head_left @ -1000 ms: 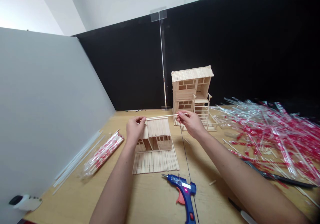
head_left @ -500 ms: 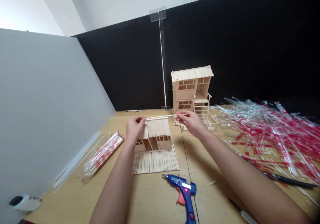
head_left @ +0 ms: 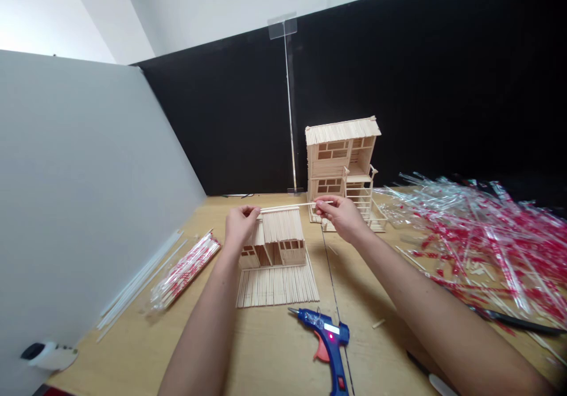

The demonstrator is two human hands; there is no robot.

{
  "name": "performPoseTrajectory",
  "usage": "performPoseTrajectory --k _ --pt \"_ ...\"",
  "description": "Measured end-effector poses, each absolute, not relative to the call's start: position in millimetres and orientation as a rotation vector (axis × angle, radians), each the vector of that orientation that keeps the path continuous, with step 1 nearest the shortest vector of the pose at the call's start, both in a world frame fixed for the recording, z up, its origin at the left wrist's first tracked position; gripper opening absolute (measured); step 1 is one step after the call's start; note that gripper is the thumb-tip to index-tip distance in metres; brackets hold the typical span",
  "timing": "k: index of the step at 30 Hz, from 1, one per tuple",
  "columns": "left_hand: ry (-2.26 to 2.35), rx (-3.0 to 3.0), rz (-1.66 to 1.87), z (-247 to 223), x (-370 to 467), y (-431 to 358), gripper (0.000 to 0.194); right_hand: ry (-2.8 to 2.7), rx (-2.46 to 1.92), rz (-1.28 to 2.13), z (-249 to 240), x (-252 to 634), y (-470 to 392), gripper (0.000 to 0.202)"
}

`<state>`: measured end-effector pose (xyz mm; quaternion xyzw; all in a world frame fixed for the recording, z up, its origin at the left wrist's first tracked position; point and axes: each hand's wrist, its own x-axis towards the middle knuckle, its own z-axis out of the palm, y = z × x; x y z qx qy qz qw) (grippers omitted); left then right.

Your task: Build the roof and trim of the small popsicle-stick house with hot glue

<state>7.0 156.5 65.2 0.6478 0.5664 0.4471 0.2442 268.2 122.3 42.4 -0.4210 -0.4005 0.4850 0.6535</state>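
A thin wooden stick [head_left: 308,204] lies level along the top edge of the small stick house [head_left: 283,226]. Its left end is pinched in my left hand [head_left: 241,226], at the roof's upper left corner. My right hand [head_left: 340,213] grips the other end between thumb and fingers, out past the roof's right side. The house has a slatted roof, window frames and a plank-like floor of sticks [head_left: 278,287] in front; my left hand and forearm cover part of its left side. Whether the stick touches the roof along its whole length, I cannot tell.
Behind my right hand stands a taller two-storey stick house [head_left: 330,166]. A blue glue gun [head_left: 325,331] with a lit red light lies in front. Left are bagged sticks [head_left: 186,272] and white glue sticks [head_left: 137,290]; right, a heap of red-and-clear wrappers [head_left: 487,236] and a black-handled tool [head_left: 514,319].
Both hands hold the stick in nearly the same place on the roof. The whole view has shifted very slightly; nothing was taken up or let go.
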Motion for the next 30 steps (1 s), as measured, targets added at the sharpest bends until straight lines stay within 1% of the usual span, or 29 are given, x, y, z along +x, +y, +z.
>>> performPoseTrajectory --k 14,30 --pt "1.544 1.798 1.217 66.9 5.9 153.0 0.03 -0.964 -0.984 1.046 43.2 270.1 118.8 0.032" --pt "1.608 1.899 1.272 67.5 7.5 141.6 0.026 -0.989 -1.017 0.997 43.6 268.9 119.8 0.029"
